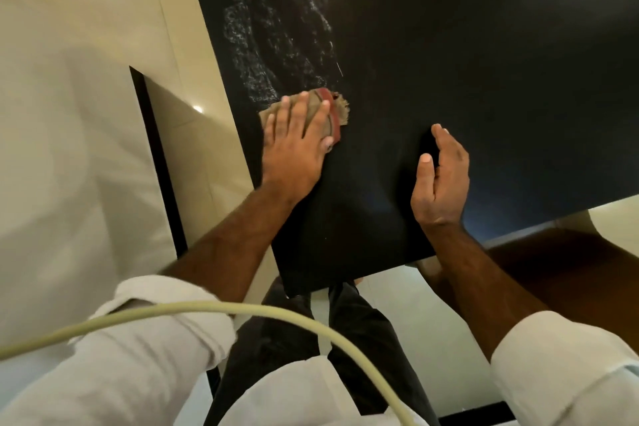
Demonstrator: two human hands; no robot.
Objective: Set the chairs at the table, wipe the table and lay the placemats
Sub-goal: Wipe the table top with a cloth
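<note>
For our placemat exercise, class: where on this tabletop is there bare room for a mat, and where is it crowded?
Bare: the wide stretch of table beyond and right of the right hand, and the strip between both hands. Crowded: the left edge, where the left hand presses the cloth, whitish smears beyond it.

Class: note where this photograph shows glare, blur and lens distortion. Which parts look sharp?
Head view: glare spots on the cream floor; heavy blur on the pale surface at left; wide-angle lens skews the black table; left hand, right hand and cloth look sharp.
</note>
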